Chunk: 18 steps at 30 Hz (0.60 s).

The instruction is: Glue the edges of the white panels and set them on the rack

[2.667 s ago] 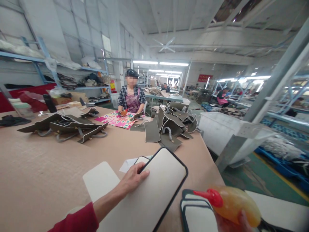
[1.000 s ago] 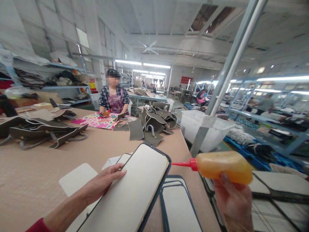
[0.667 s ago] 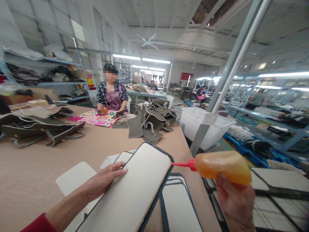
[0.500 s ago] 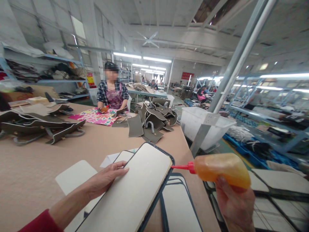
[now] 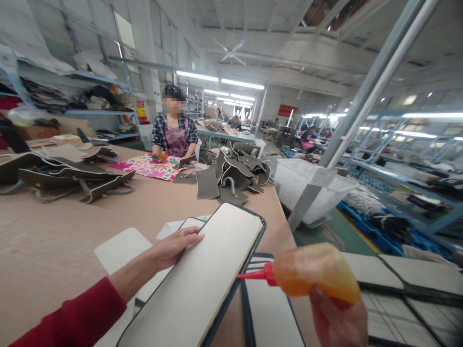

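Observation:
My left hand (image 5: 177, 246) grips the left edge of a long cream panel (image 5: 206, 270) with rounded corners and a dark rim, its thumb side on the face. The panel is tilted above the table. In my right hand (image 5: 338, 315) is a squeeze bottle of amber glue (image 5: 318, 272), lying sideways. Its red nozzle (image 5: 256, 273) points left, with the tip at the panel's right edge. Beneath the panel lie more dark-edged cream panels (image 5: 271, 308), and a loose cream piece (image 5: 123, 248) rests to the left.
Dark olive bag pieces with handles are heaped on the brown table (image 5: 155, 207), one heap (image 5: 65, 180) at left, another (image 5: 235, 173) at the far edge. A co-worker (image 5: 175, 130) sits opposite at a patterned sheet (image 5: 152, 167). A metal post (image 5: 336, 154) and white bin (image 5: 300, 188) stand right.
The nozzle has moved from the panel's upper right corner down along its right edge. My left hand still holds the panel. The camera view has shifted slightly.

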### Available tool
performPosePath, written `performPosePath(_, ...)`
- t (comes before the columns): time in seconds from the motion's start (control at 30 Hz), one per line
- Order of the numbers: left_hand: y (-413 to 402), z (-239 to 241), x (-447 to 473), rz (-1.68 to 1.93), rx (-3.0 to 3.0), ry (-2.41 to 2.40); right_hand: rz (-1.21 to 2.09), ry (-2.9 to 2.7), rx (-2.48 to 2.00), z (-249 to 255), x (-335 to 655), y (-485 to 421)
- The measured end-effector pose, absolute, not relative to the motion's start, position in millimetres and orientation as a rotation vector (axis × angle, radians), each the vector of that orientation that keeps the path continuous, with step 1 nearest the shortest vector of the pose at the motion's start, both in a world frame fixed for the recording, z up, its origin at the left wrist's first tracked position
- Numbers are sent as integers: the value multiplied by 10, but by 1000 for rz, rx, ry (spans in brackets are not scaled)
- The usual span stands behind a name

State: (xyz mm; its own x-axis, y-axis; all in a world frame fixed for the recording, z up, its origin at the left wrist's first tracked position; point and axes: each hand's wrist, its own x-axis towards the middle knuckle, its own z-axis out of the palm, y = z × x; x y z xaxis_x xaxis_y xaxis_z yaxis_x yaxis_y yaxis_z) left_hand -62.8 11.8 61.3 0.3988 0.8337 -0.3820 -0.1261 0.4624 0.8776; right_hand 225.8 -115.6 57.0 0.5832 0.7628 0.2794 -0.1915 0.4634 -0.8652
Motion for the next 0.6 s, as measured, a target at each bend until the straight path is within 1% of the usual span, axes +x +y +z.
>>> performPosePath(0.1, 227, 597, -571, 786, 854, 956, 817, -833, -935, 475, 2149, -1310)
performPosePath(0.17, 308, 583, -524, 840, 831, 967, 853, -839, -941, 498, 2098, -1368)
performPosePath(0.3, 434, 555, -439, 875, 795, 1011, 641, -680, -902, 740, 2099, -1278)
performPosePath(0.4, 482, 550, -391, 888, 779, 1008, 512, -676, -826, 892, 2165, -1117)
performPosePath(0.6, 528, 545, -348, 911, 761, 1012, 509, -664, -861, 818, 2227, -982)
